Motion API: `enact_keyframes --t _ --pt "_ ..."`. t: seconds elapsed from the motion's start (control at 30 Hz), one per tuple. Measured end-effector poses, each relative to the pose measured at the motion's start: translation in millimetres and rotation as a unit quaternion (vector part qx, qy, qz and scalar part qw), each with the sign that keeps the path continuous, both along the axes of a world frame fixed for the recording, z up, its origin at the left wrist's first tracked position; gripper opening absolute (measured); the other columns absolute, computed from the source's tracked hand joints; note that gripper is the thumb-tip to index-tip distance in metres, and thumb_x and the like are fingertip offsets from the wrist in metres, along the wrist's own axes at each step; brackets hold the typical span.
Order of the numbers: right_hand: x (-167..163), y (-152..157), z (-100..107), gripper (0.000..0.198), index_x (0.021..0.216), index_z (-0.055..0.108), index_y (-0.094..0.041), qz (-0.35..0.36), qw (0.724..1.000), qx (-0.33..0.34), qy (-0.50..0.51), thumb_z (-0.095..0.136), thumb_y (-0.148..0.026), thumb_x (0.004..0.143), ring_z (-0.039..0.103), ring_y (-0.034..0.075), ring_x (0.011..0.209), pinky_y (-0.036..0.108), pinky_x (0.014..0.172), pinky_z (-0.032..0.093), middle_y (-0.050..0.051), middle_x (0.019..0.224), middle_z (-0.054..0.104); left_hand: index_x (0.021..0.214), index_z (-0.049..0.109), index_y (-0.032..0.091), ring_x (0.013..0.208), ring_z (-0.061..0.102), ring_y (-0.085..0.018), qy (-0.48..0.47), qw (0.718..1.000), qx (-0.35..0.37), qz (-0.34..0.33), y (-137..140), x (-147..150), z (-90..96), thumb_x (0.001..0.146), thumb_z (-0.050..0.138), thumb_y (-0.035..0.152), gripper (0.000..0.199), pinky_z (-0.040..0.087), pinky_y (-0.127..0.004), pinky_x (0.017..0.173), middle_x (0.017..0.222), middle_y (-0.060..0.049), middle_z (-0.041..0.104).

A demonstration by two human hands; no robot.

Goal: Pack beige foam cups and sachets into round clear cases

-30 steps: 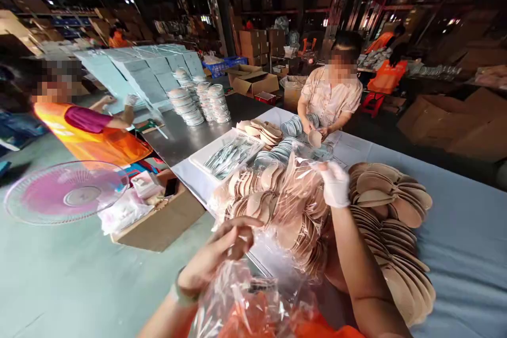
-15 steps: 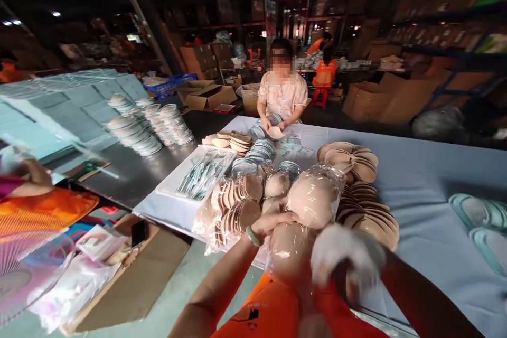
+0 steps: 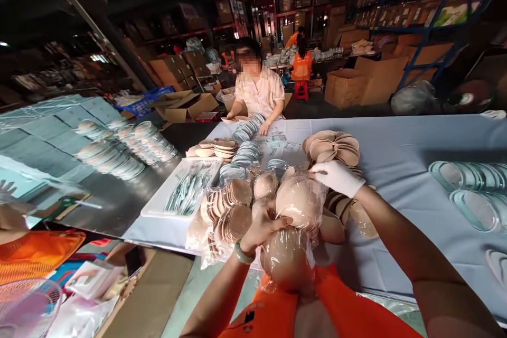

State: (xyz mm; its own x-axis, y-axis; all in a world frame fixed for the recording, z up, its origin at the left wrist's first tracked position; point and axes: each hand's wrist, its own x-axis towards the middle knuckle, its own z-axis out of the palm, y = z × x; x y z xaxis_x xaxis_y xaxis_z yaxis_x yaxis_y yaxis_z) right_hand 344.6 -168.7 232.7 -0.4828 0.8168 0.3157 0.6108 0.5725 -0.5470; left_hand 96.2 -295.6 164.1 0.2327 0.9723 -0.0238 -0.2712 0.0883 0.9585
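while the long table [image 3: 415,169] under its pale blue cloth fills most of what you see, a person in a light shirt [image 3: 259,96] sits at its far end with hands on a row of blue-rimmed pieces [image 3: 247,129]. left of that, stacks of round lidded pieces [image 3: 119,150] stand on the dark metal surface, and a white tray [image 3: 186,190] of thin parts lies at the table's near corner. closer to you, a clear plastic bag of beige cups [image 3: 301,203] sits at the table's near edge, just above your orange vest. your left hand [image 3: 263,227] is clenched on the bag's near side, pinching the film. your right hand [image 3: 336,175], in a white glove, lies curled on the bag's far top, grasping it, beside the loose fan of beige cups [image 3: 335,147].
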Motion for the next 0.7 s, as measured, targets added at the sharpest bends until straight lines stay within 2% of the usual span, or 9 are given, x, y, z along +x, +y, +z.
enact_keyframes --t 0.13,0.2,0.27,0.3,0.33,0.43,0.53,0.63,0.7 --pt "-4 -16 -16 0.026 0.082 0.076 -0.024 -0.098 0.970 0.195 0.102 0.065 -0.045 0.094 0.069 0.028 0.089 0.045 0.095 0.052 0.010 0.085 0.074 0.099 0.080 0.013 0.083 0.072 -0.024 -0.020 1.000 -0.006 0.015 -2 8 3.2 0.057 0.103 0.040 0.055 0.057 -0.032 0.077 0.087 -0.007 0.078" --pt "-12 -14 -25 0.038 0.079 0.068 -0.025 -0.211 0.900 0.247 0.289 0.062 -0.059 0.095 0.067 0.026 0.084 0.046 0.094 0.054 0.008 0.079 0.069 0.091 0.079 0.013 0.075 0.070 -0.021 -0.043 0.998 -0.033 0.025 0 16 0.0 0.056 0.102 0.043 0.051 0.055 -0.030 0.072 0.079 -0.005 0.076" --pt "-15 -4 -33 0.045 0.077 0.058 -0.025 -0.282 0.800 0.218 0.483 0.052 -0.066 0.097 0.063 0.023 0.073 0.045 0.083 0.058 0.005 0.073 0.062 0.084 0.078 0.014 0.068 0.067 -0.017 -0.084 0.992 -0.079 0.052 4 24 -5.5 0.054 0.102 0.045 0.050 0.053 -0.028 0.068 0.075 -0.004 0.075" --pt "-13 3 -35 0.047 0.077 0.054 -0.026 -0.278 0.769 0.184 0.546 0.047 -0.067 0.098 0.061 0.022 0.068 0.045 0.079 0.059 0.004 0.070 0.059 0.083 0.078 0.014 0.065 0.066 -0.016 -0.108 0.987 -0.100 0.071 5 28 -8.5 0.053 0.103 0.046 0.050 0.052 -0.028 0.067 0.074 -0.003 0.075" --pt "-9 10 -37 0.048 0.077 0.052 -0.026 -0.248 0.767 0.143 0.574 0.042 -0.068 0.099 0.059 0.021 0.066 0.045 0.076 0.059 0.003 0.069 0.057 0.083 0.077 0.015 0.064 0.066 -0.016 -0.129 0.981 -0.115 0.088 7 31 -11.2 0.051 0.103 0.046 0.052 0.052 -0.027 0.066 0.074 -0.003 0.075" --pt "12 14 -45 0.053 0.087 0.059 -0.028 -0.151 0.841 0.056 0.517 0.031 -0.070 0.100 0.065 0.023 0.073 0.045 0.074 0.061 0.007 0.079 0.064 0.085 0.077 0.016 0.065 0.069 -0.018 -0.157 0.972 -0.111 0.135 11 34 -16.3 0.048 0.103 0.047 0.056 0.054 -0.029 0.068 0.074 -0.003 0.076" --pt "21 -19 -61 0.054 0.106 0.066 -0.026 -0.135 0.900 0.018 0.414 0.040 -0.073 0.099 0.069 0.022 0.073 0.037 0.065 0.059 0.008 0.090 0.074 0.085 0.075 0.017 0.071 0.071 -0.020 -0.124 0.973 -0.064 0.185 10 33 -16.7 0.055 0.100 0.053 0.053 0.056 -0.031 0.073 0.078 -0.003 0.077" --pt "4 -66 -81 0.041 0.095 0.074 -0.021 -0.096 0.974 -0.033 0.201 0.058 -0.058 0.095 0.071 0.021 0.067 0.029 0.062 0.055 0.009 0.078 0.076 0.092 0.075 0.017 0.083 0.073 -0.022 -0.045 0.977 -0.009 0.207 5 38 -14.8 0.069 0.092 0.059 0.051 0.058 -0.034 0.082 0.090 -0.005 0.080" --pt "-8 -90 -93 0.038 0.087 0.077 -0.020 -0.099 0.986 -0.011 0.131 0.053 -0.047 0.098 0.073 0.023 0.070 0.030 0.066 0.057 0.011 0.077 0.076 0.104 0.075 0.017 0.100 0.073 -0.026 -0.011 0.979 0.026 0.202 1 47 -14.3 0.069 0.092 0.060 0.059 0.058 -0.036 0.093 0.107 -0.009 0.080"
